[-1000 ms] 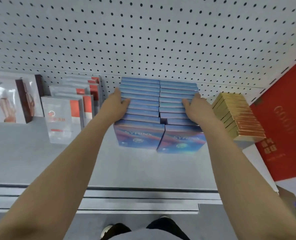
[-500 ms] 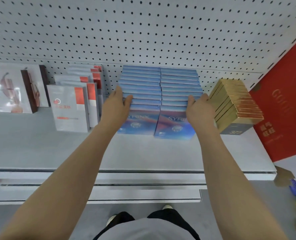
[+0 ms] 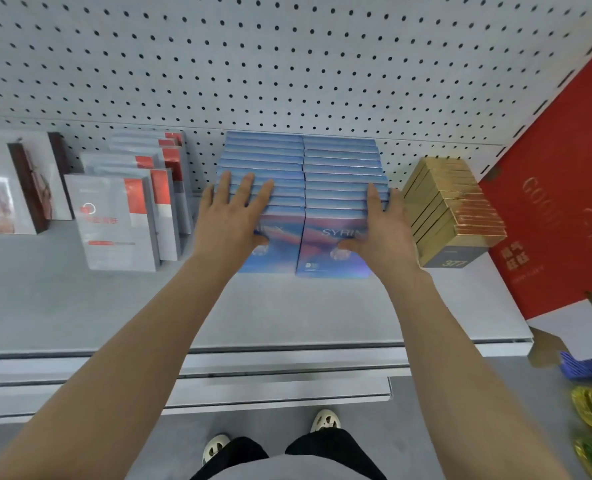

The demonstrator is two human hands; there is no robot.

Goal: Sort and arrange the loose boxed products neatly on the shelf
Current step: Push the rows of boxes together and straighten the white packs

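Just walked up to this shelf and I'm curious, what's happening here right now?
A person is tidying two side-by-side rows of blue boxes on a grey shelf. The left hand lies flat on the tops of the left row, and the right hand presses on the right row's outer side and front. White-and-red boxes stand to the left, gold boxes to the right.

A white pegboard back panel [image 3: 287, 64] with rows of small dark holes rises behind the grey shelf [image 3: 287, 317]. Below the shelf's front edge, a second grey ledge [image 3: 253, 389] juts out, and under that lies a plain grey floor [image 3: 436, 427]. To the right of the shelf stands a red panel [image 3: 564, 202] with gold lettering. The light is even and soft.
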